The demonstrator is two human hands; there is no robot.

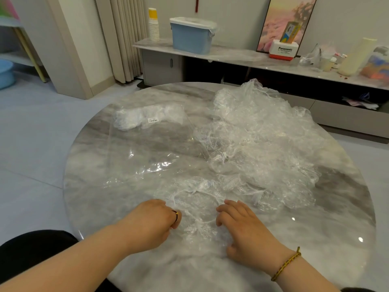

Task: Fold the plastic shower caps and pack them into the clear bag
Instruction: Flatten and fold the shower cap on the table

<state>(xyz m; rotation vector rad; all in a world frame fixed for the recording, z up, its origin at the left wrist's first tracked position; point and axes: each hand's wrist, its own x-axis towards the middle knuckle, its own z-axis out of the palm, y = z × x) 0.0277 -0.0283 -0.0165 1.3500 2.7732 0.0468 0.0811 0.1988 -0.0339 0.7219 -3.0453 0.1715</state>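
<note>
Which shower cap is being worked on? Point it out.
The shower cap at the table's near edge, touched by left hand and right hand. The rest sit in the pile at right or folded inside the clear bag.

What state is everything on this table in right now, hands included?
shower cap, spread crumpled between both hands, not yet folded.
loose caps pile, heaped unfolded, far right of the table.
clear bag, lying flat, folded caps at its far end.
left hand, fingers curled on the cap's edge.
right hand, resting on the cap, grip unclear.
blue bin, lid on.
</note>
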